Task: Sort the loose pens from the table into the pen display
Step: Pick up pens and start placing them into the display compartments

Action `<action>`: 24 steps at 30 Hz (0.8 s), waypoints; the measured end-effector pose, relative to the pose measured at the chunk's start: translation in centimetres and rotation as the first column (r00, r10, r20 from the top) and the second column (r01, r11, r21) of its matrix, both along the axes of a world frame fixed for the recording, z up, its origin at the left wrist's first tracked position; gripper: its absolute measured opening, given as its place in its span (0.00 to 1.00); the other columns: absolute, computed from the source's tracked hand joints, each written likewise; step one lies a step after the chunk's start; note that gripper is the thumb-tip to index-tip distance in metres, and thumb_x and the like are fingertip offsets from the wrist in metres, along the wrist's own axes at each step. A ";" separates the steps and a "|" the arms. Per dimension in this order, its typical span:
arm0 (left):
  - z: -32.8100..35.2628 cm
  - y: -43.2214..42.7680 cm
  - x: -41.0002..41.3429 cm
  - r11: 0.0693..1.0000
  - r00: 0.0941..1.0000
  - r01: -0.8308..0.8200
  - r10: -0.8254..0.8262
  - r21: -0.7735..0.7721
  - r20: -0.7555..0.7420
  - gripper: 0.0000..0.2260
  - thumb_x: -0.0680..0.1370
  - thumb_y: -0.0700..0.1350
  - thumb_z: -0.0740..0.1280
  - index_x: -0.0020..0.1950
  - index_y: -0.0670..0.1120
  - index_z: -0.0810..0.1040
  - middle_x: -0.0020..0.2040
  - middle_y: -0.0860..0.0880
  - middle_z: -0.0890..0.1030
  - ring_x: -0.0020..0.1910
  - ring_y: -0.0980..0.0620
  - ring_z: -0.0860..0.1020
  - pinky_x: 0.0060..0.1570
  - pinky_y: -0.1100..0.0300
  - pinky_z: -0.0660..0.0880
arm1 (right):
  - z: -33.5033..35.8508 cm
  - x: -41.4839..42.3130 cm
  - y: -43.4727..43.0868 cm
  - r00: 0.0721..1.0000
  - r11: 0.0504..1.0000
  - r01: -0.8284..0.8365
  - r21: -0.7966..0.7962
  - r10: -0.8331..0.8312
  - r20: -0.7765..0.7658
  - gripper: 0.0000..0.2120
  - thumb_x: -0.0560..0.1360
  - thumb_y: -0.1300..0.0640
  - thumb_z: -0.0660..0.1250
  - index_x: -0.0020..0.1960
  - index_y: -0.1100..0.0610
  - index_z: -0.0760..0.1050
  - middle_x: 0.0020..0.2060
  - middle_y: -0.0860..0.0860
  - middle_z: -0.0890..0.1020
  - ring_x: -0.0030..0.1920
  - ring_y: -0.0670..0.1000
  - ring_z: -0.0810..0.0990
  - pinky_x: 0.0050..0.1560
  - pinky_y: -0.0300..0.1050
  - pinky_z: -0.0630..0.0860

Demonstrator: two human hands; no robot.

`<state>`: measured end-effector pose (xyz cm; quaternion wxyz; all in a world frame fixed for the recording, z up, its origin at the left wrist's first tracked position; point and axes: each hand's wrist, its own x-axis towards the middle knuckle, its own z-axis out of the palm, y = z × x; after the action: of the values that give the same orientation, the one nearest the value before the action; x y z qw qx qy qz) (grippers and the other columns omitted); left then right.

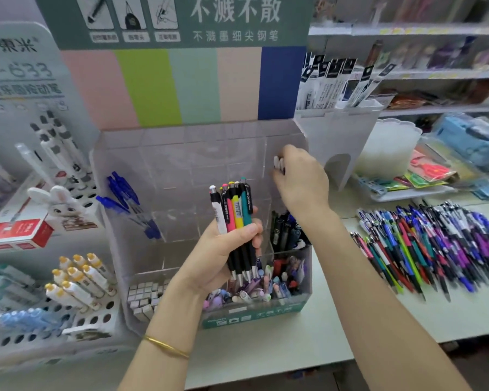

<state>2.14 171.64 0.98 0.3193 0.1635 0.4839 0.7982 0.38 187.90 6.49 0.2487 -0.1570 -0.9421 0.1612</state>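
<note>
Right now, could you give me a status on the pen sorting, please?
Left hand grips pen bundle. Right hand at pen display, grasp unclear. Loose pens heaped on table. Nothing blocking.

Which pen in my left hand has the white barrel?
The leftmost pen in your left hand; the other pens beside it are pink, yellow and teal.

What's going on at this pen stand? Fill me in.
A person is stocking the clear pen display. Their left hand grips a bunch of pens upright in front of it. The right hand reaches into an upper right compartment; whether it holds anything is unclear. A large pile of loose pens lies on the table at the right.
</note>
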 end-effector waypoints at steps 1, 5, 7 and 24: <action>0.1 0.0 0.0 0.999 1.000 0.016 -0.016 0.040 0.017 0.16 0.73 0.37 0.67 0.60 0.42 0.72 0.41 0.48 0.77 0.36 0.53 0.75 0.38 0.58 0.74 | 0.0 -0.1 -0.1 1.000 1.000 0.003 0.024 -0.003 0.005 0.04 0.80 0.57 0.59 0.48 0.57 0.68 0.49 0.57 0.78 0.48 0.59 0.76 0.37 0.45 0.60; 0.0 -0.3 0.1 0.987 0.995 0.091 -0.094 0.135 0.016 0.17 0.72 0.38 0.69 0.60 0.43 0.72 0.44 0.47 0.78 0.37 0.53 0.75 0.40 0.58 0.75 | -0.1 -0.3 -0.1 0.996 1.000 -0.019 0.015 0.018 0.087 0.07 0.80 0.56 0.61 0.49 0.58 0.66 0.50 0.58 0.79 0.49 0.60 0.76 0.37 0.47 0.63; 0.0 -0.4 0.1 0.990 0.996 0.087 -0.085 0.109 -0.019 0.17 0.71 0.39 0.70 0.58 0.44 0.73 0.45 0.47 0.78 0.37 0.52 0.75 0.40 0.58 0.75 | 0.0 0.1 -0.1 0.994 0.996 -0.042 -0.078 0.050 0.099 0.10 0.77 0.56 0.66 0.52 0.59 0.67 0.51 0.58 0.77 0.50 0.60 0.76 0.40 0.48 0.69; 0.5 -1.3 0.5 0.942 0.891 -0.232 0.106 -0.243 -0.442 0.17 0.76 0.38 0.70 0.62 0.45 0.71 0.48 0.51 0.81 0.48 0.54 0.80 0.48 0.59 0.77 | -0.1 5.4 -2.8 0.824 0.432 -0.505 -0.747 0.500 -0.267 0.09 0.78 0.57 0.64 0.57 0.52 0.78 0.36 0.49 0.79 0.29 0.48 0.74 0.29 0.40 0.74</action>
<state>2.63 170.37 1.45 0.1559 0.2408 0.6652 0.6893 5.80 185.15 6.39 0.0957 0.0374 -0.7718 0.6276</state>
